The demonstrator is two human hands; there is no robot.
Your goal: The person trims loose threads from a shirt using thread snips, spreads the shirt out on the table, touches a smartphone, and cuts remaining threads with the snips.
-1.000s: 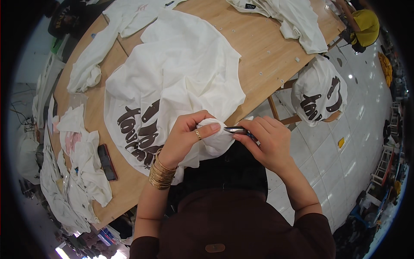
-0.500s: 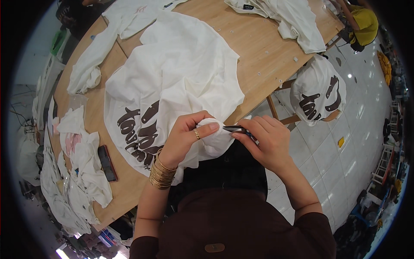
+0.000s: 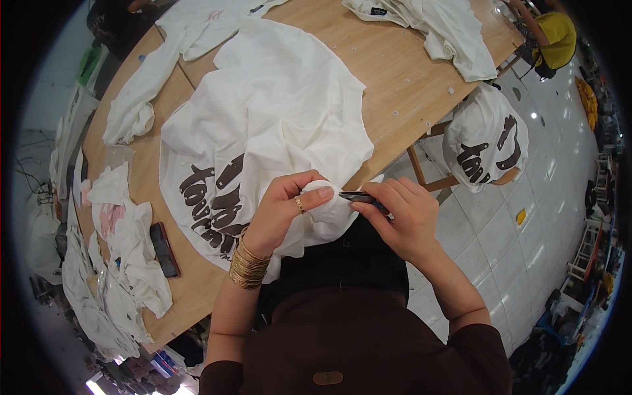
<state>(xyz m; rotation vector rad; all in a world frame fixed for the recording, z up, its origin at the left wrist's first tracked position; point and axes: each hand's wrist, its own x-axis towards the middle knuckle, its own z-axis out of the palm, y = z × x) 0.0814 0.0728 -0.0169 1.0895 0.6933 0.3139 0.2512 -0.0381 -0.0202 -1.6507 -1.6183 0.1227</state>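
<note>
A large white garment (image 3: 283,85) with dark brown lettering lies spread over the table, its near part gathered up at the table's edge. My left hand (image 3: 283,207) pinches a bunched fold of it between thumb and fingers. In my right hand (image 3: 409,214) is a small pair of dark thread snips (image 3: 357,196), gripped with thumb and fingers. Their tips point left and meet the held fold just beside my left thumb. Whether the blades are parted is too small to tell.
Other white garments lie on the wooden table (image 3: 395,79), at its far side and left. A phone (image 3: 164,250) rests near the left edge. On the right, a white printed garment (image 3: 484,141) drapes a wooden stool. A person in yellow (image 3: 556,39) sits at the far right.
My right hand and the snips have shifted very slightly left and toward me. My left hand keeps its hold on the fold, and the garment lies the same.
</note>
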